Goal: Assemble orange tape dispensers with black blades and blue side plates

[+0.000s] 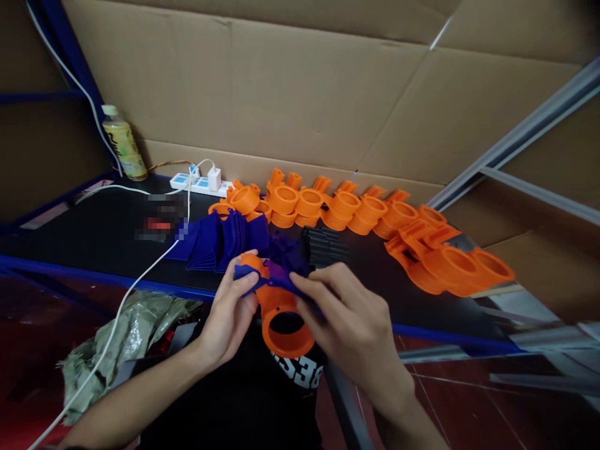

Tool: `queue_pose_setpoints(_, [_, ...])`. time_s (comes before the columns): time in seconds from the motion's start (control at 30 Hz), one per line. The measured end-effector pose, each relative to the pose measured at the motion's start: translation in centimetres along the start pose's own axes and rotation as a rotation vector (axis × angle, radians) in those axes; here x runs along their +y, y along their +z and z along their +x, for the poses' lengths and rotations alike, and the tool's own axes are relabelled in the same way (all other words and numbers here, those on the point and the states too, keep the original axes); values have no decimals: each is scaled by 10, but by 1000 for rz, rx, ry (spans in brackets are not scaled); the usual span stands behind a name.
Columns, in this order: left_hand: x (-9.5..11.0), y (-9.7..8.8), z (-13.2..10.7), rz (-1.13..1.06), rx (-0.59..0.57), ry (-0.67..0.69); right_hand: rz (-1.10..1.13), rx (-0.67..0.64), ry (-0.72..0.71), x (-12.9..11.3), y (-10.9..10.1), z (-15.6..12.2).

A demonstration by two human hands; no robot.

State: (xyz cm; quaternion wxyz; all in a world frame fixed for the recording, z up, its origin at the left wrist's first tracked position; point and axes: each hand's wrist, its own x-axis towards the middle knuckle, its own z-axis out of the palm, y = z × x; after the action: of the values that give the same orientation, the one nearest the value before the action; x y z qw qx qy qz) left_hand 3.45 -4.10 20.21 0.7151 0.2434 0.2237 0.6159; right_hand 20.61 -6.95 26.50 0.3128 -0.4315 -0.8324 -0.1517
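Observation:
My left hand is closed around the upper end of an orange plastic ring part, its thumb pressing on a dark blue plastic piece there. The round ring hangs below, over my lap. With fingers pinched, my right hand grips the right side of the blue plastic, which lies across the orange part. Whether the blue is one piece or two I cannot tell. Just beyond my hands lie a stack of dark blue curved plates, small blue pieces and a bundle of black rods.
Several orange ring parts stand in a row along the back of the black table, with more orange parts at the right. A power strip, white cable and drink bottle are at the left. Cardboard walls the back.

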Motion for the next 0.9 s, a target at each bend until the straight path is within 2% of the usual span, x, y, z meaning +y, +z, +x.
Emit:
queue_pose_setpoints(0.1, [-1, 1, -3, 43, 5, 24, -49, -10, -21, -8, 1, -9])
queue_pose_setpoints(0.23, [-2, 1, -5, 84, -9, 31, -57, -9, -25, -8, 2, -10])
queue_pose_setpoints(0.53, [-6, -2, -7, 158, -43, 51, -72, -9, 42, -10, 7, -13])
queue_pose_setpoints(0.7, [-4, -5, -11, 242, -47, 81, 160, -68, 54, -6, 3, -14])
queue_pose_setpoints(0.9, [5, -6, -13, 287, -106, 106, 479, -153, 196, 4, 8, -10])
